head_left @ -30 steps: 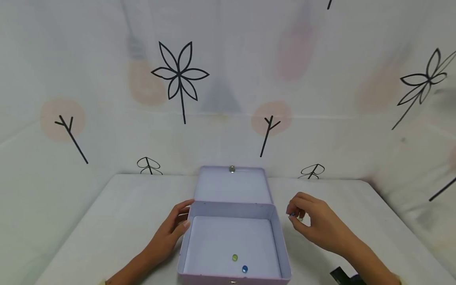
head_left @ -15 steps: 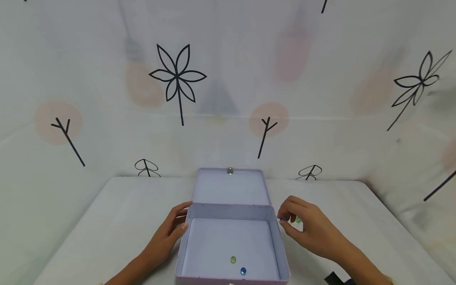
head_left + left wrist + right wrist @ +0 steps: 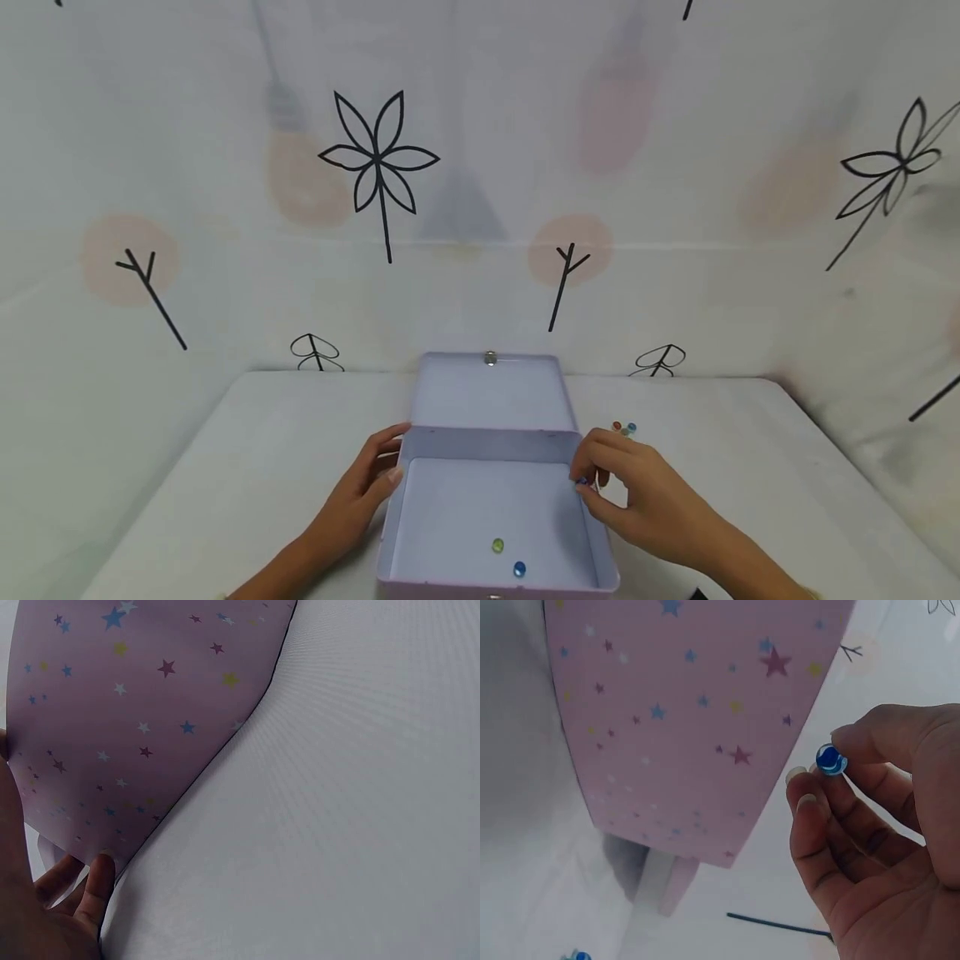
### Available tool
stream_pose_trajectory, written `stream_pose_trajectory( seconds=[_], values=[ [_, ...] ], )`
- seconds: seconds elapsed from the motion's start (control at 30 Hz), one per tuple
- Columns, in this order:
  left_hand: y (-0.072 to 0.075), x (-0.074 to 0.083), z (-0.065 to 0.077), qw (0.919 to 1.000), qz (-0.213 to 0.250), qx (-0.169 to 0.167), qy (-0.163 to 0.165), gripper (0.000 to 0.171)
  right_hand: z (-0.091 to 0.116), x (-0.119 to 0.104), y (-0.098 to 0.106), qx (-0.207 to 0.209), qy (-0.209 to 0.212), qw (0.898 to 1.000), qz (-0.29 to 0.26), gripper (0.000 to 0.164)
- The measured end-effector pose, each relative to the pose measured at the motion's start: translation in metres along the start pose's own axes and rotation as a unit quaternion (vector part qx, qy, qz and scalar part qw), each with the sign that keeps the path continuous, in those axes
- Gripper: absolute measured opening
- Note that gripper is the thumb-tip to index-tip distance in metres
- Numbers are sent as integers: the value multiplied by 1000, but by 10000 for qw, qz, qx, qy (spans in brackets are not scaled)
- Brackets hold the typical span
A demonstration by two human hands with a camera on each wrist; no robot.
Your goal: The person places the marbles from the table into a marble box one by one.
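Note:
A lilac box (image 3: pixel 487 445) with printed stars on its outside stands with its lid (image 3: pixel 491 392) tipped back. My right hand (image 3: pixel 652 504) pinches a clear marble with a blue swirl (image 3: pixel 830 760) between thumb and fingertips, at the box's right rim. The other fingers of that hand are curled. On the box floor lie a green marble (image 3: pixel 498 545) and a blue marble (image 3: pixel 519 569), close together near the front. My left hand (image 3: pixel 352 500) rests against the box's left side, thumb near the rim and fingertips by the back corner.
Beyond my right hand, several marbles (image 3: pixel 624 431), red, blue and green among them, sit on the white-covered table (image 3: pixel 690 408). A dark object (image 3: pixel 698 595) pokes in at the bottom edge. Behind the table hangs a patterned white cloth (image 3: pixel 480 292).
My right hand has carried the marble leftward from beside the box to its right rim. The marbles behind that hand have come into view. The left hand stays against the box.

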State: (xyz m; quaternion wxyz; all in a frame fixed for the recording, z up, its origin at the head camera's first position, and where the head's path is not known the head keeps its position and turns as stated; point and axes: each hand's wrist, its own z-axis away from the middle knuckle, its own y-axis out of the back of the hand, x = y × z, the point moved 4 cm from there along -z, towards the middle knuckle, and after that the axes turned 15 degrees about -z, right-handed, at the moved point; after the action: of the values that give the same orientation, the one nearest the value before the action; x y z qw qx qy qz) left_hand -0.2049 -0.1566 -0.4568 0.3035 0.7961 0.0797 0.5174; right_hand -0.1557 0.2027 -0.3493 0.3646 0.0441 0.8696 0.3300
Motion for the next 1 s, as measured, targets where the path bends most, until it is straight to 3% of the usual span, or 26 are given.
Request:
stream_pose_trajectory(
  seconds=[0.4,1.0],
  values=[
    [-2,4,-4,9999,-70,35,-110,54,2,1,-13,-397,-515,9975,-262,42],
    [0,3,-1,9999,-110,100,-73,54,2,5,-26,-730,-653,9940,-488,37]
  ],
)
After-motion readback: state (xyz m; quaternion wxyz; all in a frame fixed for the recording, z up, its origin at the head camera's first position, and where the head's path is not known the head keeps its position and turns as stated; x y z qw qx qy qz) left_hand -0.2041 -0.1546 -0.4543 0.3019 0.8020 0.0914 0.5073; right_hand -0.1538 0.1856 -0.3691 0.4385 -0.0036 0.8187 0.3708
